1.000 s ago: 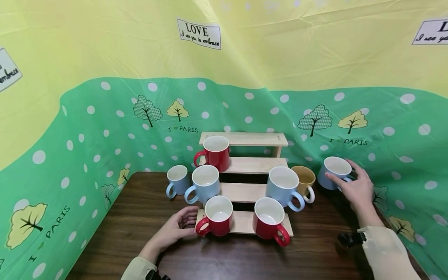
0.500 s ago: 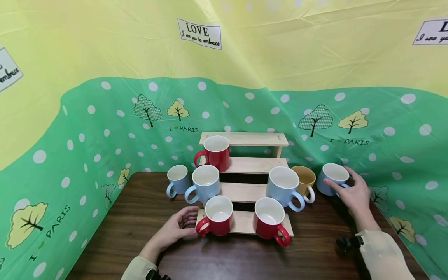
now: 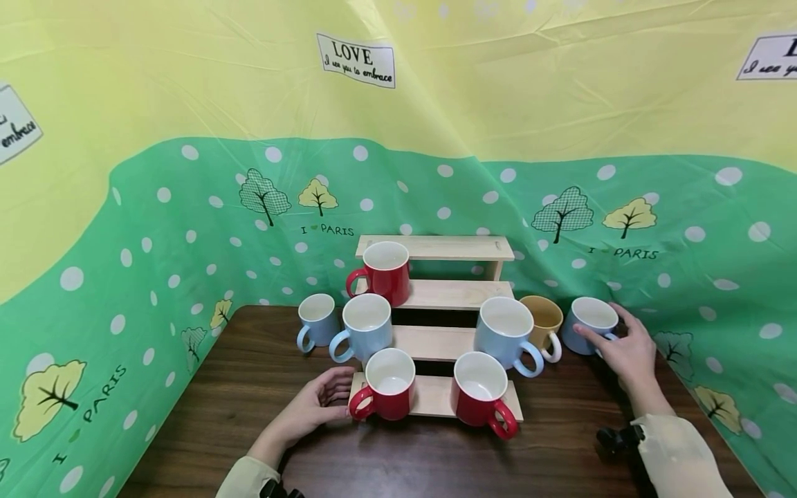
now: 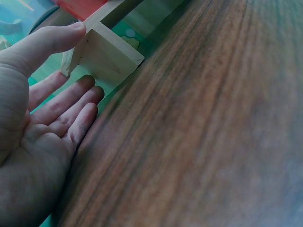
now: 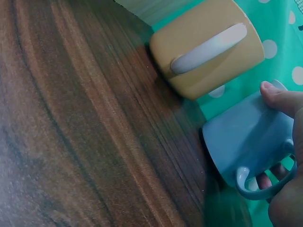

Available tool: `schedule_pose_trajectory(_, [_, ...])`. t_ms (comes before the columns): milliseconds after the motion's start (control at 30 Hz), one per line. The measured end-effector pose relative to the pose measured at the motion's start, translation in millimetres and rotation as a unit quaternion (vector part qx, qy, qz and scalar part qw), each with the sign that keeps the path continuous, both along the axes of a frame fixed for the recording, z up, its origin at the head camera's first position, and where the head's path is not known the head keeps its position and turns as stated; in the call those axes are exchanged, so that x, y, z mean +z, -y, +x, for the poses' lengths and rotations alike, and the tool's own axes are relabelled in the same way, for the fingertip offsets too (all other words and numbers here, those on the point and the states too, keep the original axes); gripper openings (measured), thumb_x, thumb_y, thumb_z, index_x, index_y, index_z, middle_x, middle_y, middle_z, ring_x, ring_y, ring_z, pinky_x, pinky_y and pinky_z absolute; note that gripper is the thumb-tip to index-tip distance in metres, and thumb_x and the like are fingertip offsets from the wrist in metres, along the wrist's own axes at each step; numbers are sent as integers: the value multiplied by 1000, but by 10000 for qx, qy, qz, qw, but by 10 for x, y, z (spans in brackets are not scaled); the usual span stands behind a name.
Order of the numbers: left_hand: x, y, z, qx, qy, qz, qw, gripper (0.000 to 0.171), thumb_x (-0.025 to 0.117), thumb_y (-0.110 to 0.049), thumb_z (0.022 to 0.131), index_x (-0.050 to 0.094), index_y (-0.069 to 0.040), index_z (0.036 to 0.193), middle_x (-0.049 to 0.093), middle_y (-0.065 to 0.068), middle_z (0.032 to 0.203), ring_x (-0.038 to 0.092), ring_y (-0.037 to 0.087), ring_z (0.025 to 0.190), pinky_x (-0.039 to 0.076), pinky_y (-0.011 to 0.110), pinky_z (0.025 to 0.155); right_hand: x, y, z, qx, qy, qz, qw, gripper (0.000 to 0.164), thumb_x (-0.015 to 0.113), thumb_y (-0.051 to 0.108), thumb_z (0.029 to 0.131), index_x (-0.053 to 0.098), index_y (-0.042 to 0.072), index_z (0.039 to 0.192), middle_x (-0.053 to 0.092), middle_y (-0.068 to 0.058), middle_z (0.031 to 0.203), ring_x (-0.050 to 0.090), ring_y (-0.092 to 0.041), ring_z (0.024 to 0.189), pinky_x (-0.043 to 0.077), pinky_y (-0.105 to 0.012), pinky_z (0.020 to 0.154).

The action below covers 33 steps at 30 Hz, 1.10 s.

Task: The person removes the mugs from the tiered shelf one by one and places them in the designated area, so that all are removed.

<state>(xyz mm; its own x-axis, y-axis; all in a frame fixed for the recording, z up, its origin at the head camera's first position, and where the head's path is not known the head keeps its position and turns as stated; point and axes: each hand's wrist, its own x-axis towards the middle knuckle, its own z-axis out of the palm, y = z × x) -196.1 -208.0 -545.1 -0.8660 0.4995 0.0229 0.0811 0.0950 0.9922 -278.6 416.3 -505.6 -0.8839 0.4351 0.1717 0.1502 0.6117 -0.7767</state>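
Observation:
At the right side of the table my right hand [image 3: 629, 349] holds a light blue mug [image 3: 582, 328], thumb at its rim and fingers behind it. In the right wrist view this blue mug [image 5: 251, 137] stands close to the wooden tabletop, tilted by the camera angle. Beside it is a yellow mug [image 5: 208, 47] with a white handle. My left hand [image 3: 314, 404] grips the left end of the bottom step of a wooden tiered stand [image 3: 432, 395]. In the left wrist view the thumb and index fingertip sit on either edge of that step's end [image 4: 78, 56].
Red mugs [image 3: 391, 398] [image 3: 476, 401] stand on the bottom step, blue mugs [image 3: 367, 335] [image 3: 498, 339] on the second, and a red mug [image 3: 392, 280] on the third. Another blue mug [image 3: 320, 325] is left of the stand. A green and yellow curtain [image 3: 187, 263] encloses the brown table [image 3: 236, 387].
My right hand has lowered the blue mug and brought it slightly nearer, bringing it down beside the yellow mug. The left hand stays at the stand.

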Motion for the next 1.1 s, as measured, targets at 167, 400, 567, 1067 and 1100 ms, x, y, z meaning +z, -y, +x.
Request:
schedule_pose_trajectory(167, [-9, -1, 3, -5, -16, 42, 10000, 70, 80, -9, 100, 45, -1, 161, 58, 24, 153, 65, 23, 133, 53, 32, 112, -17, 4, 12, 57, 126, -36, 9999, 106, 89, 50, 90, 35, 5, 170, 38, -36, 165, 38, -54, 147, 33, -75, 117])
schedule_pose_trajectory(400, [-20, 0, 1, -36, -29, 89, 10000, 70, 79, -8, 100, 44, -1, 161, 58, 24, 153, 65, 22, 133, 53, 32, 112, -3, -2, 33, 219, 180, -135, 9995, 106, 87, 50, 92, 33, 2, 170, 38, -36, 165, 40, -55, 146, 39, -74, 115])
schedule_pose_trajectory(567, [-21, 3, -1, -24, -13, 77, 10000, 70, 79, -9, 101, 44, -1, 161, 58, 24, 153, 65, 23, 133, 53, 33, 112, 2, -6, 35, 322, 216, -194, 9991, 108, 87, 50, 93, 30, 1, 170, 37, -36, 166, 41, -56, 148, 40, -74, 114])
schedule_pose_trajectory(1067, [-13, -6, 5, -21, -45, 107, 9999, 70, 79, -8, 100, 44, 0, 161, 58, 25, 153, 65, 22, 133, 53, 35, 113, -23, -32, 31, 472, 276, -209, 9983, 114, 87, 50, 92, 23, -1, 171, 33, -38, 167, 39, -59, 150, 40, -75, 114])
schedule_pose_trajectory(1100, [-15, -6, 6, -23, -52, 110, 9999, 70, 79, -8, 101, 44, 0, 161, 58, 25, 153, 65, 22, 133, 53, 35, 113, -25, -34, 34, 478, 252, -166, 9984, 116, 88, 50, 92, 21, -1, 172, 32, -38, 168, 38, -59, 149, 39, -75, 114])
